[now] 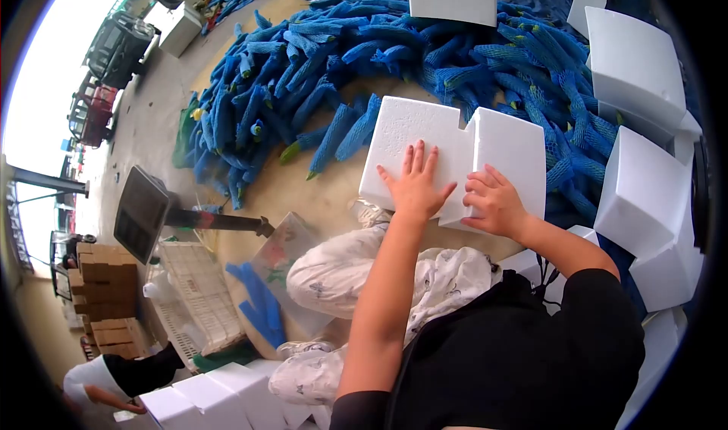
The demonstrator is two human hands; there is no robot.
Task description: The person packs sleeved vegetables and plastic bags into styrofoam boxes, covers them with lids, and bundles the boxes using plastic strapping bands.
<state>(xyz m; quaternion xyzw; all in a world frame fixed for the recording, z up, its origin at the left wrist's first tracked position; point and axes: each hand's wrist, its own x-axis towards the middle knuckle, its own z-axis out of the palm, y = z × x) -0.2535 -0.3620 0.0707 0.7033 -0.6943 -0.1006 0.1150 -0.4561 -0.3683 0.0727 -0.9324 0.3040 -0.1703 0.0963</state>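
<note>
Head | left hand (415, 180) splayed on white foam (413, 127) | right hand (497, 205) at edge, grip unclear | tan floor (334, 199) leftward

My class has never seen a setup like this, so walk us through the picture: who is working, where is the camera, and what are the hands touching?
There is no machine here: a person works with bare hands, and a camera worn on the head looks forward and down. The left hand lies flat, fingers spread, on a white block. The right hand, fingers bent, touches the white block beside it; whether it grips is unclear. Beyond them, many blue-netted pieces lie heaped on a tan surface.
</note>
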